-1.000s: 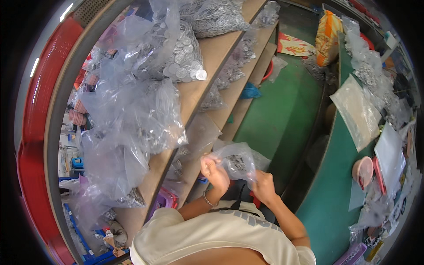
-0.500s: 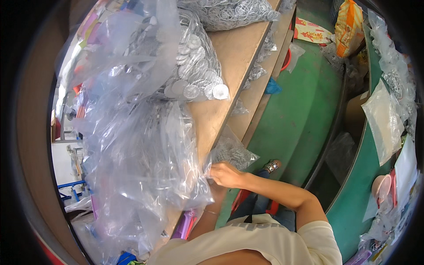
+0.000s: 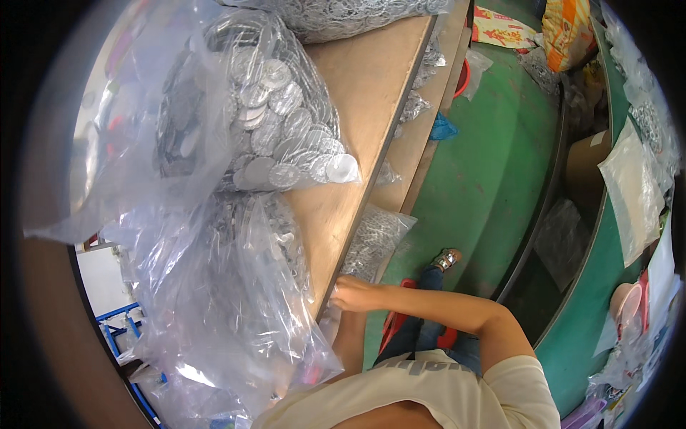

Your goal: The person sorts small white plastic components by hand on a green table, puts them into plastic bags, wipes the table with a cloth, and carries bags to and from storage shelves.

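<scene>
Head view: left fisheye, worn on the head
Facing: downward, over the shirt (image 3: 436,390) to the right hand (image 3: 351,294)
Nearer: wooden shelf (image 3: 364,96), left
Farther: green floor (image 3: 493,164)

we have a pale wooden shelf board (image 3: 368,86) slanting down the left. on it: a clear bag of silver discs (image 3: 275,136), a bag of silvery metal pieces (image 3: 350,16) at the top edge, plus a crumpled clear bag (image 3: 221,314) nearer us. below, we get a lower shelf (image 3: 413,175), mostly hidden, with a clear bag of small silvery pieces (image 3: 371,239) poking past its edge. middle: green floor (image 3: 493,150), one shoe (image 3: 447,259) on it, a red-and-yellow sack (image 3: 502,30) lying flat at the far end. right: green table (image 3: 582,322); we log a flat clear bag (image 3: 632,196), silvery bagged bits (image 3: 647,121) and a pink bowl (image 3: 624,300) there.
</scene>
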